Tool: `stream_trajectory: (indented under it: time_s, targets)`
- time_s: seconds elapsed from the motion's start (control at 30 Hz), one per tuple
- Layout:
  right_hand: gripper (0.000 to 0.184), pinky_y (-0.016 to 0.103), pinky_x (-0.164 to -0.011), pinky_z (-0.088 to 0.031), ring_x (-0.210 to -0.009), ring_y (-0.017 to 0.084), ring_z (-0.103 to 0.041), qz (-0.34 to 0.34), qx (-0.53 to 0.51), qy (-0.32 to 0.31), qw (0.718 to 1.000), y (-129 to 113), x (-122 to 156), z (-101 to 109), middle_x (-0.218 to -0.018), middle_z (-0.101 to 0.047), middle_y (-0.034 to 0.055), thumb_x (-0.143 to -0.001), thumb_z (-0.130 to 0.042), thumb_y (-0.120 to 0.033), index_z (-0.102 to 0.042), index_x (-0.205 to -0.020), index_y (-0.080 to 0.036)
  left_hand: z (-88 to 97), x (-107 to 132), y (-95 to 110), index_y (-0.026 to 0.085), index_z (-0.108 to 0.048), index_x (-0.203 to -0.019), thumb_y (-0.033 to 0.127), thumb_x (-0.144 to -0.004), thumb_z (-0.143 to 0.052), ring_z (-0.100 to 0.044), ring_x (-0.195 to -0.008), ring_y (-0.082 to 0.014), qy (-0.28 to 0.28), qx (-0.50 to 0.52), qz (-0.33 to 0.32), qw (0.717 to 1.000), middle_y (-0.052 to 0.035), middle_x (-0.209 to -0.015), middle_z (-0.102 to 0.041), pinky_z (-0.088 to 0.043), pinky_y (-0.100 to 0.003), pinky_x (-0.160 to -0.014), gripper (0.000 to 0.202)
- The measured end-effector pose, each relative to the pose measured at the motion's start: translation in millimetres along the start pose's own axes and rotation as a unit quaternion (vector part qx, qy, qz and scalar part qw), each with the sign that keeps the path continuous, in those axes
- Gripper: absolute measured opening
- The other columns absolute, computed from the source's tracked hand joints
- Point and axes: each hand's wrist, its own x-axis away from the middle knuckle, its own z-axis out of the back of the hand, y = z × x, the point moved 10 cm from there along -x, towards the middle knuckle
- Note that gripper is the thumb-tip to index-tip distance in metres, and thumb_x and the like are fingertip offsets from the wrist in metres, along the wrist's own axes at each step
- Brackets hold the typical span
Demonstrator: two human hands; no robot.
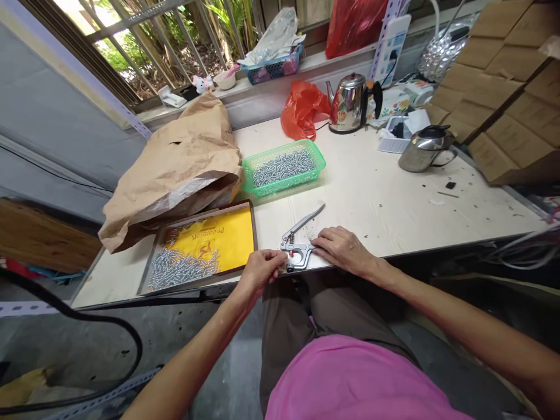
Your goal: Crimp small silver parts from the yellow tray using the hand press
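A pair of metal snap fastener pliers (301, 248) lies at the front edge of the table, its handles spread and a red and a black tip at its jaws. My right hand (341, 249) has its fingers closed on the near handle. At the jaw end, my left hand (263, 265) is pinched together, and whatever it holds is too small or hidden to make out. Left of it is a shallow tray (255, 230) with a yellow printed sheet (234, 236) and a heap of small silvery metal pieces (179, 268).
Behind the pliers stands a green basket (321, 156) full of similar metal pieces (286, 166). A large brown paper sack (184, 146) leans over the tray. Farther back are a red plastic bag (301, 108), a steel kettle (347, 108), a steel pot (422, 153) and cardboard (507, 93).
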Motion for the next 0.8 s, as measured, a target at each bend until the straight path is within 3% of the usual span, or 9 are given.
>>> stream_trajectory:
  time_s: [0.53, 0.67, 0.73, 0.8]
  targets:
    - [0.028, 0.032, -0.077, -0.039, -0.083, 0.019, -0.056, -0.01, 0.011, -0.011, 1.0, 1.1, 1.1, -6.5, -0.091, -0.064, 0.0089, -0.097, -0.044, -0.031, -0.068, -0.098, -0.017, -12.8, -12.3, -2.1, 0.013, -0.064, -0.067, 0.03, -0.07, -0.068, -0.031, -0.035, -0.005, -0.067, -0.123, 0.036, 0.99, 0.0065, -0.039, -0.044, -0.02, -0.02, -0.038, 0.019]
    - [0.029, 0.033, -0.08, -0.043, -0.09, 0.02, -0.056, -0.014, -0.042, -0.029, 0.999, 5.2, 0.8, -1.7, -0.101, -0.063, 0.0107, -0.095, -0.047, -0.037, -0.065, -0.109, -0.018, -13.1, -14.8, -2.9, 0.014, -0.06, -0.06, 0.036, -0.069, -0.07, -0.031, -0.034, -0.0048, -0.078, -0.138, 0.039, 0.987, 0.0064, -0.038, -0.043, -0.02, -0.021, -0.038, 0.025]
    - [0.046, 0.038, -0.088, -0.043, -0.106, 0.026, -0.054, -0.016, -0.048, -0.041, 0.998, 15.5, -4.4, 4.4, -0.121, -0.057, 0.0155, -0.09, -0.053, -0.048, -0.057, -0.124, -0.017, -13.2, -15.6, -3.7, 0.015, -0.059, -0.059, 0.037, -0.069, -0.069, -0.031, -0.034, -0.0045, -0.079, -0.141, 0.038, 0.986, 0.0068, -0.037, -0.043, -0.019, -0.02, -0.038, 0.026]
    - [0.075, 0.048, -0.098, -0.038, -0.125, 0.035, -0.041, -0.018, -0.02, -0.07, 0.997, 32.3, -13.1, 6.8, -0.141, -0.042, 0.0212, -0.08, -0.059, -0.062, -0.045, -0.138, -0.015, -13.4, -15.6, -4.2, 0.014, -0.06, -0.062, 0.035, -0.069, -0.069, -0.032, -0.034, -0.0046, -0.077, -0.138, 0.038, 0.987, 0.0068, -0.039, -0.043, -0.019, -0.02, -0.038, 0.024]
